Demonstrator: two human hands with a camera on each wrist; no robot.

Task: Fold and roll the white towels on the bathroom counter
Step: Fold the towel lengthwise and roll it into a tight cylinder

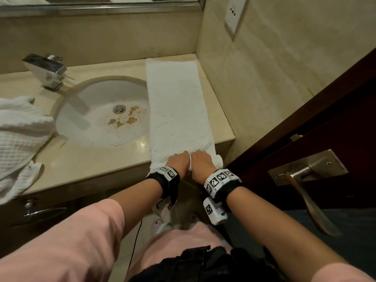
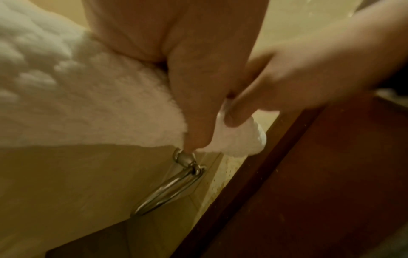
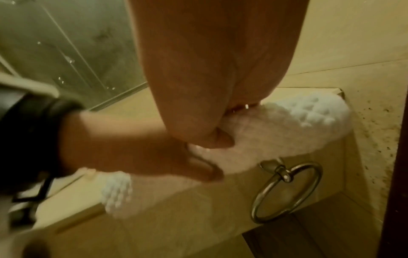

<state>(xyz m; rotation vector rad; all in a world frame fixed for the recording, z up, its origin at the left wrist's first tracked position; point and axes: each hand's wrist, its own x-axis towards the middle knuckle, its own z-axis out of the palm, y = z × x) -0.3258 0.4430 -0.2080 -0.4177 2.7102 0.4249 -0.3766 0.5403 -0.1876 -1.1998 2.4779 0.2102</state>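
round white sink [image 1: 97,127] set in the counter [image 1: 85,159], with brown bits and a metal drain [image 1: 119,109] down in the bowl. shiny square tap [image 1: 45,71] behind the sink. long white towel [image 1: 177,110] folded into a thin strip, bumpy like a waffle, flat on the counter just right of the sink, going from the back wall to the front edge. near end of the strip curled up into a small fat roll [image 1: 217,160] right at the front edge, a bit over it. left hand [image 1: 178,161] and right hand [image 1: 201,161] side by side on top of that roll, almost touching. left hand fingers bent over the roll and thumb [image 2: 198,111] tucked under it, so a soft curled hold. right hand the same, fingers bent over the roll and thumb [image 3: 220,137] pressed into the fluffy cloth. black bands with black and white square tags on both wrists. second white towel [image 1: 18,139] in a messy heap on the left side of the counter, partly hanging off the front. counter shiny and cream colored, with a metal ring [image 3: 287,192] on the front below the roll. mirror [image 1: 97,1] above, cream tile wall with a white plug plate [image 1: 234,15] on the right. dark brown door [image 1: 325,139] on the right with a silver handle [image 1: 311,192]. pink sleeves [image 1: 61,241] at the bottom.
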